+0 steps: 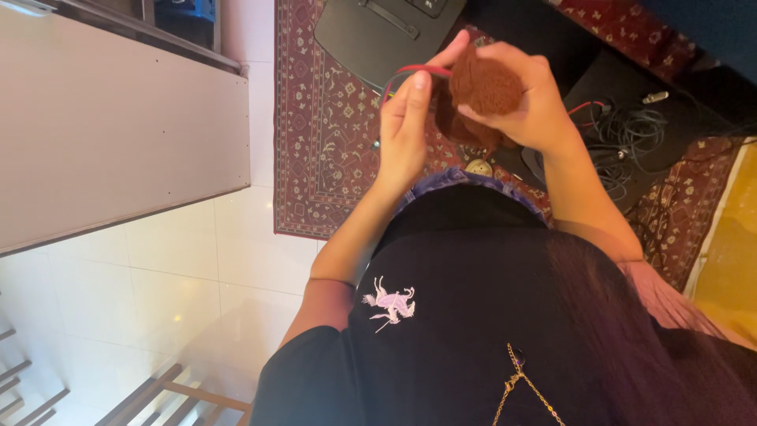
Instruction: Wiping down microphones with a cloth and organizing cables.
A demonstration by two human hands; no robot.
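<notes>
Fuzzy knitted piece of yarn (482,85): rust-brown, plain. Thin cord (410,71) beside it: red. Woven floor rug (323,134): dark red with beige floral ornament and border. Glossy floor tiles (236,260): white. Cotton shirt (465,315): black, small lilac-white print on chest. Thin necklace chain (524,386): gold. Flat laptop stand (386,31): black. Tangled cables (631,134): black.

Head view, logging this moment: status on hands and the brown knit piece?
Left hand and right hand both gripping brown knit piece. Red strand over left fingers. Nothing blocking.
</notes>
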